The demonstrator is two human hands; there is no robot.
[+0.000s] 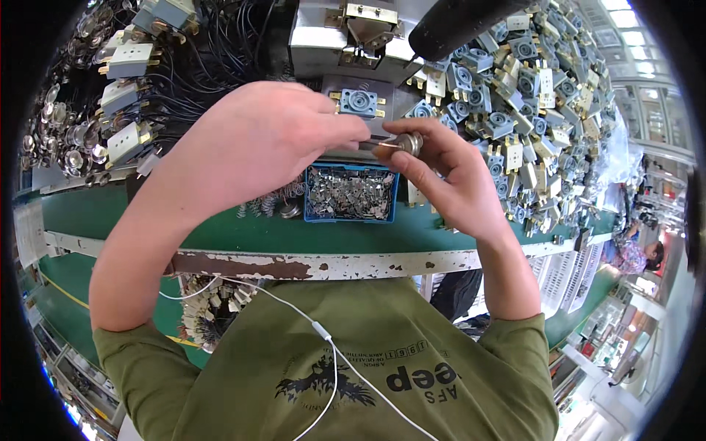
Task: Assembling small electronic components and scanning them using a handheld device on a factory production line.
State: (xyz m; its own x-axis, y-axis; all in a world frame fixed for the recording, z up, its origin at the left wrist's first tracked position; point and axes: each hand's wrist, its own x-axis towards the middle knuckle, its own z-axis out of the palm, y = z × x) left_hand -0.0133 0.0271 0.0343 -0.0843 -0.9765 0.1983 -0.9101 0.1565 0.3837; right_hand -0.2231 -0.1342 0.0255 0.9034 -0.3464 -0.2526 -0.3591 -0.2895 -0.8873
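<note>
My right hand (456,165) pinches a small round metal part (410,144), stepped like a stack of discs, between thumb and fingers. My left hand (283,121) reaches across from the left, its thumb and forefinger pressed together close to that part. What those fingertips hold, if anything, is too small to make out. Just beyond both hands, a grey-blue square housing (358,101) with a round centre and brass tabs lies on the metal plate of a bench machine (323,48). Below my hands stands a blue bin (307,213) full of small metal clips (349,192).
Many similar housings (526,110) are heaped on the right. Black wires (195,73), cream-faced housings (131,60) and shiny round metal parts (73,140) crowd the left. Loose springs (268,202) lie beside the bin. A dark cylinder (456,29) juts in overhead; a white cord (321,331) hangs over my shirt.
</note>
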